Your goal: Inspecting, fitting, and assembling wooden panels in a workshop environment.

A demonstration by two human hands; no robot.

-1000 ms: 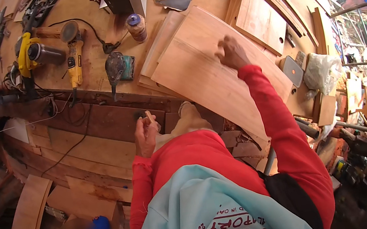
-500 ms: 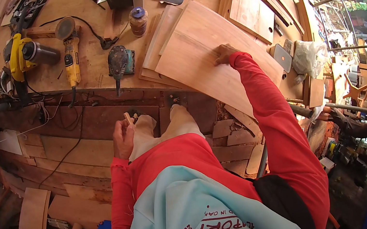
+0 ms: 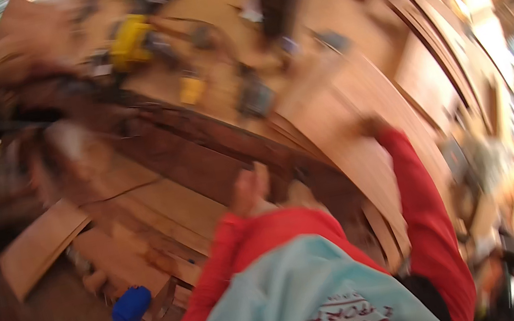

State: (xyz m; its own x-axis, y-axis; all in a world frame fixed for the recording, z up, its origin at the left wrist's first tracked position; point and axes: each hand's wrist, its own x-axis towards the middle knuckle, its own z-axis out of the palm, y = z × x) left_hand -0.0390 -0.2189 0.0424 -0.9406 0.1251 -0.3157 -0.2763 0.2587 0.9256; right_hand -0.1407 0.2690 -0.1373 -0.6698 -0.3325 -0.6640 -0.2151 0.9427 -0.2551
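Observation:
Motion blur smears the whole view. My right hand is on the top of a wide, light-brown wooden panel, which lies over other boards at the bench's front edge; its fingers are too smeared to make out. My left hand is raised in front of my body, short of the bench, closed on a small piece of wood that shows as a pale strip at the fingertips. A sander with a dark body and greenish base stands on the bench left of the panel.
A yellow power tool and a yellow-bodied grinder lie on the bench. More boards and long strips are to the right. Below on the left are a loose curved board and a blue object.
My view has swung left, so the bench, tools and panel appear further right and tilted. My right hand stays on the panel; my left hand stays raised before me.

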